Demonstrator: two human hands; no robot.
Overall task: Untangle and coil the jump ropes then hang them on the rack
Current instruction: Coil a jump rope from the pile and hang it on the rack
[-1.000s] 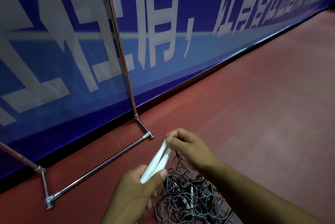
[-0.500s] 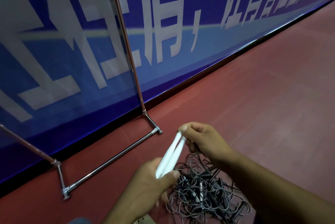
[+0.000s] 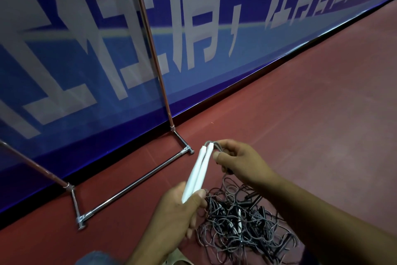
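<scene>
Red floor, blue banner, rack beside.

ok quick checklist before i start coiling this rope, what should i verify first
1. Both white handles held together in the left hand: ok.
2. Right hand pinching the grey cord at the handle tips: ok.
3. Cord free of the tangled pile on the floor: cannot tell, it drops behind the right hand towards the pile.
4. Rack close by: ok, its base bar lies just left of the hands.
5. Rack's hanging bar free: cannot tell, its top is out of view.
</scene>
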